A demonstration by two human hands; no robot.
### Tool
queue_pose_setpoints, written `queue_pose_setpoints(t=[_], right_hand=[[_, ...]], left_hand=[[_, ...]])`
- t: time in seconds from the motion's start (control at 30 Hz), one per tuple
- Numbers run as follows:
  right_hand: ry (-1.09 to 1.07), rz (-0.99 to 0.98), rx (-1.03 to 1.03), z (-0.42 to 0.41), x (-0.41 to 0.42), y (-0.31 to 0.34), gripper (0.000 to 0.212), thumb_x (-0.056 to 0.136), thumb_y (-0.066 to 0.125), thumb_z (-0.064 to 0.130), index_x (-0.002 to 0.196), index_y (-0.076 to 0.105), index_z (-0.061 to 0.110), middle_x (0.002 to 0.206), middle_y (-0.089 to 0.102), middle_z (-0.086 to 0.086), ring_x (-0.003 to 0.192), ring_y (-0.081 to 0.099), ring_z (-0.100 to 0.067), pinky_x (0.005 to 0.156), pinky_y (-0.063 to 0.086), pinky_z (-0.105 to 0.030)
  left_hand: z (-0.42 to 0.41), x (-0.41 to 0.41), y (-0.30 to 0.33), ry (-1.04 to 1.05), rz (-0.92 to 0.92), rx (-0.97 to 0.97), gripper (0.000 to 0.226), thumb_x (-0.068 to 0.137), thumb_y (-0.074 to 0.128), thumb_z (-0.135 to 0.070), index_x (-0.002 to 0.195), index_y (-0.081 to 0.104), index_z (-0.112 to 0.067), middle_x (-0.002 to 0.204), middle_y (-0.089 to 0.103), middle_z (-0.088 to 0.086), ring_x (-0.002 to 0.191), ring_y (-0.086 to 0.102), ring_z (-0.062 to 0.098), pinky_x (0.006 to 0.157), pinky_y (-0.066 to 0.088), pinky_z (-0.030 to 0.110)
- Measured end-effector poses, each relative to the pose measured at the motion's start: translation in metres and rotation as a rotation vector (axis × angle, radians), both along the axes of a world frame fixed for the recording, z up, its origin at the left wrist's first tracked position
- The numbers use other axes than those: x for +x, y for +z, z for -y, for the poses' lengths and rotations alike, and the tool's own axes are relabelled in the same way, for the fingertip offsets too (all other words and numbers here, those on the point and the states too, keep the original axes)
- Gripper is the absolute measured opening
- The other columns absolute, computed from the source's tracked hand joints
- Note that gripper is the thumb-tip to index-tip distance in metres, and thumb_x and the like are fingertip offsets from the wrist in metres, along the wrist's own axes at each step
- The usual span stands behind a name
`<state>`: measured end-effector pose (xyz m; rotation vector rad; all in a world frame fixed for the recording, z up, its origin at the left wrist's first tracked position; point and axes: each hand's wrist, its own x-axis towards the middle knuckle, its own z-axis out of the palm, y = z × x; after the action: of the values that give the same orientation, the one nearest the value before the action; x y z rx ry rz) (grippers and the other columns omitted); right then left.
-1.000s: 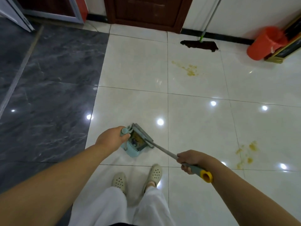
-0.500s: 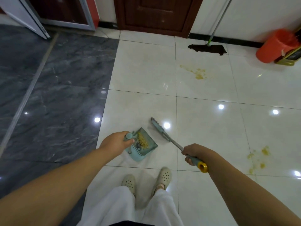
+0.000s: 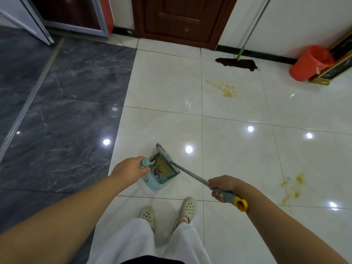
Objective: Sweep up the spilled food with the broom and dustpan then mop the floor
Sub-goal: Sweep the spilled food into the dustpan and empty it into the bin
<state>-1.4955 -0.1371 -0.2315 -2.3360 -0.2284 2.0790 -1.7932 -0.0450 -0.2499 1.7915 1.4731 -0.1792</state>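
My left hand [image 3: 131,168] grips the handle of a light-blue dustpan [image 3: 162,176] standing on the white tile in front of my feet; yellow crumbs lie inside it. My right hand [image 3: 222,186] grips the grey shaft of the broom [image 3: 188,173] near its yellow end cap, and the broom head [image 3: 165,152] lies across the pan's mouth. Yellow food stains remain on the floor: one patch [image 3: 227,90] far ahead, another [image 3: 293,185] at the right. A mop [image 3: 237,62] with a dark head leans against the far wall.
An orange bucket [image 3: 310,63] stands at the far right beside a gold-framed board [image 3: 341,61]. A brown door [image 3: 181,20] closes the far wall. Dark marble flooring [image 3: 57,111] covers the left side. My feet in cream clogs [image 3: 167,210] stand just behind the dustpan.
The broom head, lifted away from the pan half a second ago, has swung back against the dustpan's mouth. The view has shifted slightly; both hands keep their holds.
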Motion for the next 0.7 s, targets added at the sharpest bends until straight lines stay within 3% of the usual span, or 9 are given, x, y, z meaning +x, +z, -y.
queue_pose_setpoints(t=[0.1,0.23,0.53,0.7], right_hand=[[-0.009,0.052,0.031,-0.006,0.008,0.001,0.01,0.094,0.05,0.012,0.092,0.05,0.002,0.065,0.051,-0.01,0.036,0.043,-0.01,0.037,0.039,-0.018],[-0.102,0.108,0.053,-0.018,0.02,-0.011,0.013,0.096,0.051,0.013,0.091,0.047,0.001,0.066,0.049,-0.011,0.029,0.043,-0.01,0.033,0.039,-0.015],[-0.293,0.073,0.078,-0.029,0.007,-0.042,0.016,0.098,0.047,0.007,0.085,0.043,0.0,0.068,0.044,-0.014,0.02,0.041,-0.011,0.029,0.039,-0.012],[-0.175,0.024,0.04,-0.017,-0.02,-0.049,0.01,0.096,0.048,0.007,0.091,0.045,0.0,0.065,0.048,-0.014,0.025,0.041,-0.011,0.031,0.039,-0.014]], left_hand=[[0.002,-0.007,0.001,0.02,0.032,-0.006,0.01,0.091,0.055,-0.034,0.097,0.06,-0.029,0.088,0.063,-0.005,0.083,0.059,0.018,0.064,0.044,0.026],[0.004,-0.019,0.002,0.049,0.057,-0.003,0.002,0.091,0.056,-0.033,0.092,0.057,-0.032,0.084,0.061,-0.007,0.077,0.056,0.014,0.057,0.039,0.023],[0.006,-0.035,-0.003,0.041,-0.018,0.021,0.021,0.092,0.052,-0.034,0.109,0.062,-0.026,0.082,0.058,-0.008,0.079,0.057,0.014,0.059,0.039,0.024],[-0.003,-0.033,-0.003,0.012,-0.061,0.026,0.023,0.094,0.05,-0.036,0.112,0.06,-0.026,0.091,0.062,-0.004,0.08,0.054,0.015,0.058,0.037,0.025]])
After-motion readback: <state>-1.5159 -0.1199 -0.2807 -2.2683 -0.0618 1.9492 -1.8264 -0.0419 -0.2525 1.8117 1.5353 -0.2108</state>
